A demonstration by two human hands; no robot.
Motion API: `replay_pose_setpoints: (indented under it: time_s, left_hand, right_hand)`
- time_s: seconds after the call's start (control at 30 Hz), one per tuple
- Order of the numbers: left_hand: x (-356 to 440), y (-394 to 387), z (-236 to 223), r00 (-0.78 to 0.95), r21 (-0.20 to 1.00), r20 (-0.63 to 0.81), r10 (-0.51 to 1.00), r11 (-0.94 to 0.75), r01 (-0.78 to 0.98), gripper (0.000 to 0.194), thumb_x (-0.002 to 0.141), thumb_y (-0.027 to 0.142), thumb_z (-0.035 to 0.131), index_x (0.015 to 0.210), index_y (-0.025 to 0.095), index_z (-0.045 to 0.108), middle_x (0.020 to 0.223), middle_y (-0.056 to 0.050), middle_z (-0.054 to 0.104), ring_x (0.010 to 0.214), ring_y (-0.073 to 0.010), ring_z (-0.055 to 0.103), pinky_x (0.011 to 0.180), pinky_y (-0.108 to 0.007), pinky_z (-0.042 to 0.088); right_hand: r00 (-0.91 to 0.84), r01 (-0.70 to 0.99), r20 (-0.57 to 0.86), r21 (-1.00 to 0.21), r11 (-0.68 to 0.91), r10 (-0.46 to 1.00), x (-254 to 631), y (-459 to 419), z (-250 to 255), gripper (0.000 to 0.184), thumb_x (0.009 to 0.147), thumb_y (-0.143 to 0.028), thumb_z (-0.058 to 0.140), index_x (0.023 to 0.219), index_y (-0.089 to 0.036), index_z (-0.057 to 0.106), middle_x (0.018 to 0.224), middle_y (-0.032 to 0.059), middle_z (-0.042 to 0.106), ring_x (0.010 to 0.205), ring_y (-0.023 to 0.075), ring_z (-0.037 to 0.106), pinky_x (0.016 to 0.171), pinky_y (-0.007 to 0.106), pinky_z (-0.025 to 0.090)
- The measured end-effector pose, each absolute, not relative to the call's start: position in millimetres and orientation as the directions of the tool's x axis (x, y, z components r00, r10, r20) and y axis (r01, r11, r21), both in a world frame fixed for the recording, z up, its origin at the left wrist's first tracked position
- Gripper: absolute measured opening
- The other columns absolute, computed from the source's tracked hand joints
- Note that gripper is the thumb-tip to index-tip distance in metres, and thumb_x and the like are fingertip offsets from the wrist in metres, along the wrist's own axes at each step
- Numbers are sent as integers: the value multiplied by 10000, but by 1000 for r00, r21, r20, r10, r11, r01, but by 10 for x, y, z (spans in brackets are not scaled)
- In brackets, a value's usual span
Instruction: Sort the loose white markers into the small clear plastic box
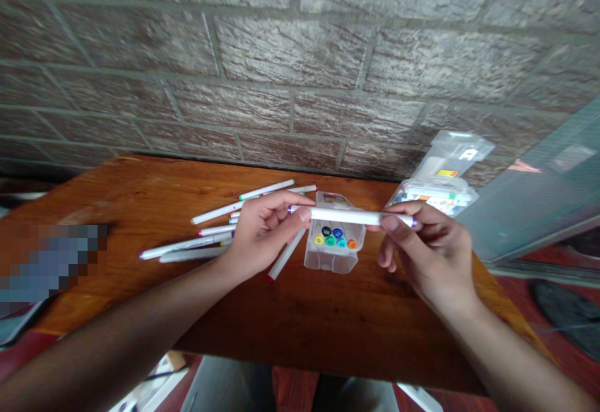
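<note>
A white marker [347, 216] with purple ends is held level above the table between both hands. My left hand [265, 231] pinches its left end, and my right hand [429, 252] grips the right end with thumb and fingers. Just behind and below it lies a clear plastic marker case [330, 262], holding several markers with yellow, green, blue, black and orange numbered ends. Loose white markers [218, 212] with coloured ends are spread left of the case, some partly hidden by my left hand. One red-tipped marker [285, 259] rests beside the case.
An open clear box [457, 190] with colourful contents stands at the right back, its lid raised. The wooden table [300, 324] meets a brick wall [262, 99] behind. A blurred-out device [47, 274] sits at the left edge. A greyish panel [539, 193] stands at right.
</note>
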State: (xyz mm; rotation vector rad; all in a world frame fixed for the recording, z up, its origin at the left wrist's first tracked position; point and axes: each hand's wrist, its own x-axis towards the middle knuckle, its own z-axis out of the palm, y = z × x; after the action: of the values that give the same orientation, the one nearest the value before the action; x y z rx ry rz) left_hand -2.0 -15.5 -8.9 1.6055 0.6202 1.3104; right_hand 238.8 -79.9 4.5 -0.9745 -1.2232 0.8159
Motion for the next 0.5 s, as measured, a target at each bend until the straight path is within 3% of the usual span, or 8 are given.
replay_pose_setpoints:
  time_s: [0.17, 0.33, 0.5]
  left_hand:
    - [-24, -154, -96, 283, 892, 452, 846, -430, -142, 214, 945, 369, 819, 1013, 166, 826, 667, -20, 729, 482, -90, 531, 448, -212, 396]
    - [-2, -155, -69, 236, 862, 504, 831, -499, -85, 132, 883, 293, 869, 942, 181, 831, 712, -26, 752, 567, -118, 618, 465, -207, 419]
    - [12, -138, -86, 209, 852, 521, 828, -519, -67, 167, 797, 262, 936, 888, 169, 832, 829, -60, 819, 658, -141, 709, 569, -213, 550]
  right_hand:
    - [152, -48, 366, -925, 377, 918, 2395, -802, 50, 174, 908, -339, 885, 945, -217, 767, 786, 29, 833, 368, 114, 633, 330, 207, 508]
    - [156, 7, 372, -927, 375, 915, 2401, -810, 42, 180, 904, -339, 892, 951, -210, 777, 608, -3, 755, 346, 126, 615, 328, 206, 495]
    - [159, -10, 367, -928, 373, 917, 2379, -802, 42, 290, 770, -282, 999, 944, -206, 780, 523, -23, 715, 333, 128, 615, 322, 180, 484]
